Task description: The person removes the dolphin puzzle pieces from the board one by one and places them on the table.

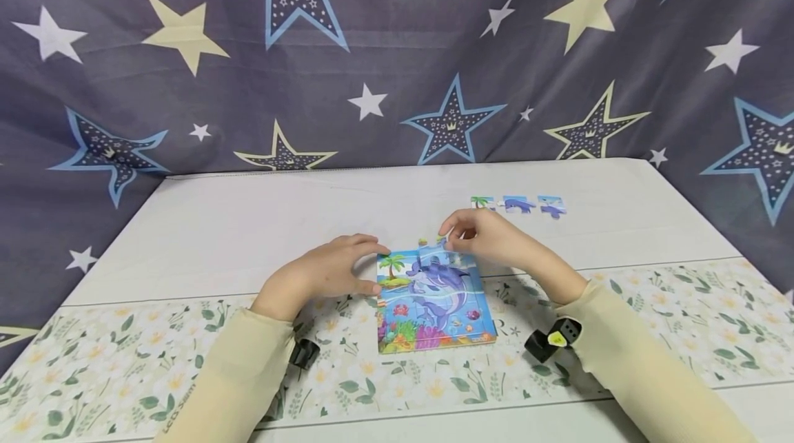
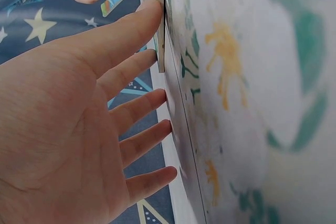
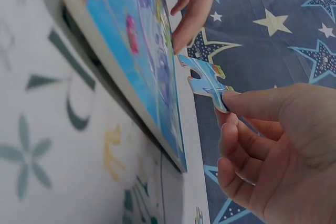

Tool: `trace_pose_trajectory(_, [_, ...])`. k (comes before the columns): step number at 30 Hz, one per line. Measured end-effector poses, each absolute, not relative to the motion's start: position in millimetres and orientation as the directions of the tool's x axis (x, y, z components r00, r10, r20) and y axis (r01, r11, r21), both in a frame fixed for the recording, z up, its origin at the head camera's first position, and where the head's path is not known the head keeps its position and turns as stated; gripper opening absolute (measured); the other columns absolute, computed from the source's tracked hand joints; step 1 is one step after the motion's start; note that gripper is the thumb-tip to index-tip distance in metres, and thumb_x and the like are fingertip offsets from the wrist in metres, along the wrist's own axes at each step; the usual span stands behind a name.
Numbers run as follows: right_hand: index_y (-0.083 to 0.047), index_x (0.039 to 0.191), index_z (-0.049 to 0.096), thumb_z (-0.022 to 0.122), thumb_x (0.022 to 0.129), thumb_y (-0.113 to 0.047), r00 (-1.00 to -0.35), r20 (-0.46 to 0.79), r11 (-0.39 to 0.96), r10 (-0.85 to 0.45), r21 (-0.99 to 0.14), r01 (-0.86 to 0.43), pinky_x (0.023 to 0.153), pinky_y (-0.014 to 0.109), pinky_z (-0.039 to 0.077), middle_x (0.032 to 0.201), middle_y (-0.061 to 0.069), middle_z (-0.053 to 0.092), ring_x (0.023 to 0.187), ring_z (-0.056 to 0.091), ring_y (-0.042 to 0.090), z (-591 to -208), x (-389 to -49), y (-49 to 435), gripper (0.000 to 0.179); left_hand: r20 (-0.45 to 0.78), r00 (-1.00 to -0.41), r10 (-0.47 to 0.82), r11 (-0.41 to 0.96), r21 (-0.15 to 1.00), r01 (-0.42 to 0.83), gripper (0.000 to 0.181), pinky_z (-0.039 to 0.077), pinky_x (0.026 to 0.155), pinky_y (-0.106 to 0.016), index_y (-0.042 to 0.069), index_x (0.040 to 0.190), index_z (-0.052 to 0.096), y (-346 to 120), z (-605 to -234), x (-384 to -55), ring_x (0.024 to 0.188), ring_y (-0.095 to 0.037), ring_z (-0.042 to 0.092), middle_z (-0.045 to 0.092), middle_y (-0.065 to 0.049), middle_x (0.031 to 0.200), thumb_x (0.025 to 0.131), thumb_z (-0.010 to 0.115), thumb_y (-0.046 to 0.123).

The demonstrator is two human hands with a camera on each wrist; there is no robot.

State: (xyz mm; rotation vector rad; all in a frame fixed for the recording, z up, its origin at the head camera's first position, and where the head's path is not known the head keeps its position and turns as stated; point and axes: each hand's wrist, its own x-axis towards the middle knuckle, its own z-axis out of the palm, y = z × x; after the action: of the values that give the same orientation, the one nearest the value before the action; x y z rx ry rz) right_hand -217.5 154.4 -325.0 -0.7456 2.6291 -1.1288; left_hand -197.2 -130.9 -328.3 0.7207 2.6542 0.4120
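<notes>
A dolphin jigsaw puzzle in a flat square board lies on the table, showing a palm tree, coral and blue water. My right hand pinches a loose puzzle piece between thumb and fingers, above the board's far edge. That piece is light blue with small green and orange bits. My left hand rests at the board's left side, thumb and index finger touching its edge; in the left wrist view the left fingers are spread and straight.
Beyond the right hand lie three loose pieces in a row: a palm tree piece, a dolphin piece and another blue piece. A floral runner crosses the white table. A star-patterned curtain hangs behind.
</notes>
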Motion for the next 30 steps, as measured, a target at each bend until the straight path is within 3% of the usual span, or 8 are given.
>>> trace_pose_trajectory(8, [-0.002,0.107,0.068,0.063,0.094,-0.001,-0.891,0.021,0.592,-0.453,-0.740,-0.318,0.058,0.029,0.042,0.086,0.007,0.067,0.071,0.057,0.021,-323.4,-224.6,168.1,0.014,-0.259,-0.801,0.540,0.822,0.368,0.435,0.067,0.026,0.114,-0.061,0.023,0.149,0.046,-130.8,-325.8,-197.6,0.146,-0.036,0.024,0.030,-0.009,0.159,0.090,0.072,0.044])
trace_pose_trajectory(15, [0.000,0.109,0.068,0.065,0.095,-0.006,-0.917,0.024,0.604,-0.399,-0.746,-0.282,0.066,0.028,0.048,0.088,0.008,0.067,0.078,0.060,0.021,-324.2,-232.3,183.5,0.016,-0.261,-0.801,0.539,0.821,0.373,0.431,0.067,0.026,0.114,-0.061,0.023,0.149,0.046,-130.3,-326.2,-197.4,0.146,-0.036,0.024,0.030,-0.008,0.159,0.090,0.072,0.043])
trace_pose_trajectory(21, [0.000,0.111,0.068,0.066,0.095,-0.007,-0.935,0.022,0.615,-0.354,-0.748,-0.250,0.059,0.026,0.044,0.090,0.010,0.067,0.079,0.058,0.022,-319.8,-235.6,197.7,0.017,-0.253,-0.801,0.543,0.817,0.376,0.436,0.067,0.025,0.114,-0.061,0.022,0.149,0.046,-130.6,-324.9,-196.8,0.146,-0.037,0.025,0.030,-0.010,0.159,0.091,0.072,0.042])
trace_pose_trajectory(30, [0.003,0.112,0.066,0.068,0.094,-0.007,-0.951,0.028,0.649,-0.309,-0.724,-0.232,0.059,0.024,0.045,0.086,0.009,0.066,0.075,0.056,0.018,-316.7,-239.5,217.0,0.021,-0.242,-0.804,0.542,0.819,0.367,0.441,0.064,0.026,0.113,-0.062,0.022,0.147,0.048,-130.3,-323.3,-195.3,0.145,-0.037,0.027,0.033,-0.010,0.158,0.091,0.071,0.043])
